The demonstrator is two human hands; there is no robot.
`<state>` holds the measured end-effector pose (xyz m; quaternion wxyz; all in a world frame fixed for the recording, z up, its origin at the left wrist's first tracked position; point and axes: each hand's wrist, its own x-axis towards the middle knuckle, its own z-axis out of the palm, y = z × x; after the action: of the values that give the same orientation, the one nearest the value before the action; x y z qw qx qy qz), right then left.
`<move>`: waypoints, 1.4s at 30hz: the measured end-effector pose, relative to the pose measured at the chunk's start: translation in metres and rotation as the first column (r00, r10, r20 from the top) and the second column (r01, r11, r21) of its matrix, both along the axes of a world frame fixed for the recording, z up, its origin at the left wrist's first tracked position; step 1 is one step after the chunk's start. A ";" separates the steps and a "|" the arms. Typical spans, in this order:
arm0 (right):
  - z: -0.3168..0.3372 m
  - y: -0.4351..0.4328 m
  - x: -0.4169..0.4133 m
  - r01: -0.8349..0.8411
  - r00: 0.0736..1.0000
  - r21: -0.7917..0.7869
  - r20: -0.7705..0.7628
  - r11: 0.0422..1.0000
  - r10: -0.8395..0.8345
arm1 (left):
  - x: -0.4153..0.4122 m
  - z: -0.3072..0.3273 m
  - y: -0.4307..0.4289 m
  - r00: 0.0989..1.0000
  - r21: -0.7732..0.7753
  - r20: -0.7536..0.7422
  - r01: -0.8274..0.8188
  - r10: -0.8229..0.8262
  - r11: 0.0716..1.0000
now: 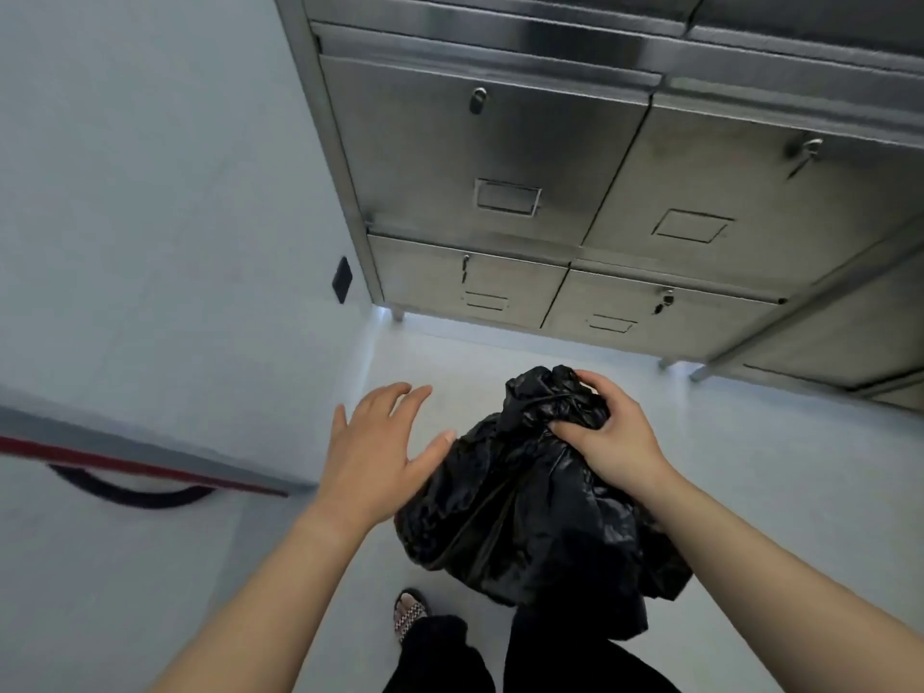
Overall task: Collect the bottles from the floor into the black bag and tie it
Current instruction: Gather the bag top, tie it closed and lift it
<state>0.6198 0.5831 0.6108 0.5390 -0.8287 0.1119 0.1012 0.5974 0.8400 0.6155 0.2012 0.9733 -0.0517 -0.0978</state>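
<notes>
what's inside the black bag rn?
Not visible. The black bag is opaque and bulging, its neck bunched shut in the right hand. The left hand is open beside it. Contents are covered.

Bag [525, 502] before the lockers [550, 192] — wall [150, 192] to its left.

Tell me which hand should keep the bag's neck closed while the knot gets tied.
Right. The right hand already has its grip on the bunched neck of the black bag. The left hand is open beside the bag, fingers spread, holding nothing, so it is probably better left free to work the knot.
</notes>
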 end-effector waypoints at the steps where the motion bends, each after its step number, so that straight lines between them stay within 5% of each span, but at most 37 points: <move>1: 0.007 -0.003 -0.011 0.037 0.999 -0.006 0.023 0.999 -0.037 | -0.002 0.002 -0.002 0.998 -0.005 0.005 0.056 -0.056 0.998; 8: 0.060 -0.058 -0.077 0.313 0.941 -0.010 0.139 0.950 -0.308 | -0.004 0.003 -0.060 0.891 -0.054 -0.118 0.436 -0.439 0.899; 16: 0.109 -0.144 -0.117 0.494 0.838 0.022 0.253 0.869 -0.483 | 0.011 0.020 -0.170 0.831 -0.122 0.016 0.553 -0.556 0.824; 20: 0.120 -0.202 -0.121 0.534 0.806 0.043 0.276 0.844 -0.524 | 0.030 0.030 -0.234 0.839 -0.109 0.127 0.542 -0.529 0.833; 24: 0.123 -0.275 -0.124 0.578 0.774 0.053 0.280 0.814 -0.568 | 0.053 0.048 -0.295 0.843 -0.262 0.193 0.537 -0.501 0.802; 42: 0.110 -0.529 -0.147 0.862 0.446 0.131 0.267 0.490 -0.855 | 0.091 0.086 -0.590 0.857 -0.714 -0.034 0.339 -0.514 0.612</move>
<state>0.4730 0.0537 0.7211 0.5162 -0.6696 0.4338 -0.3116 0.6888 0.2496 0.7017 0.5212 0.7680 -0.2915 -0.2312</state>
